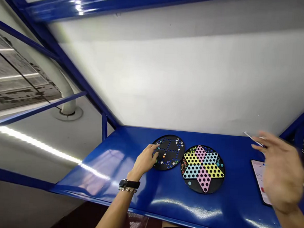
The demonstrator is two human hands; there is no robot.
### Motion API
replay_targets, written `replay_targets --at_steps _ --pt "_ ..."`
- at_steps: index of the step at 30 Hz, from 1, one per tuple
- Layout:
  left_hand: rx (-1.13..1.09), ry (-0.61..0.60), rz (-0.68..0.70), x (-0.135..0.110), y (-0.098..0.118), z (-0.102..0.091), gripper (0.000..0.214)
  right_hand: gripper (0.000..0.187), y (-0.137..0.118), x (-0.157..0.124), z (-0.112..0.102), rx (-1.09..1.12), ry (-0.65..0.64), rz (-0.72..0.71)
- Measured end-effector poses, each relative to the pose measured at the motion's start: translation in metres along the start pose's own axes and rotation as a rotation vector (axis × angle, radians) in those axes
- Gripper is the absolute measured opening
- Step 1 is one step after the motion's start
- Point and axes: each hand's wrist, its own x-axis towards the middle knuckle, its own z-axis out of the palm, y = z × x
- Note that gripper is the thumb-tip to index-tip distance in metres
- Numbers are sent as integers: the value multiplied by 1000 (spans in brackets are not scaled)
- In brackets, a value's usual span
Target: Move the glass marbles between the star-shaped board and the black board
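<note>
Two round black game boards lie on a blue metal shelf (129, 140). The left board (169, 152) has rows of small holes with coloured marbles in them. On the right board (203, 168) is a star in pink, yellow and light blue. My left hand (146, 160), with a black watch and bead bracelet on its wrist, rests at the left board's left edge, fingers curled on the rim. My right hand (280, 171) is raised above the right end of the shelf, blurred by motion, fingers spread, nothing in it.
A phone (260, 177) with a lit screen lies under my right hand. A thin white stick or pen (251, 139) lies behind it near the wall. Blue frame beams run up at left and right. A white wall backs the shelf.
</note>
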Motion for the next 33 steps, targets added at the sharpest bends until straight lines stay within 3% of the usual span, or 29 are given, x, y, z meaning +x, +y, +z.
replay_targets --at_steps 5,8,12,14,17,21,24,26,29,33 --pt "109 -49 -72 22 -8 19 33 39 53 -4 42 -1 -49 187" --pt "144 -59 -116 33 -7 17 28 38 87 -10 49 13 -68 255" --pt "132 -16 -143 36 6 5 26 40 112 -17 50 1 -49 324" --pt "87 19 -96 31 30 2 28 42 119 -20 50 -15 -32 351" --pt "-13 24 79 15 90 13 27 42 127 -23 49 -49 -34 359" --pt "-177 -24 518 -2 177 58 21 40 133 -28 46 -128 -75 348" --pt "-121 -59 632 -5 212 89 19 39 135 -30 44 -172 -111 324" --pt "-105 -67 643 -7 217 100 19 38 135 -32 44 -186 -121 303" --pt "-141 -69 634 -16 207 97 19 35 134 -33 45 -199 -145 277" --pt "-300 -3 481 -33 161 72 20 31 132 -36 48 -219 -201 245"
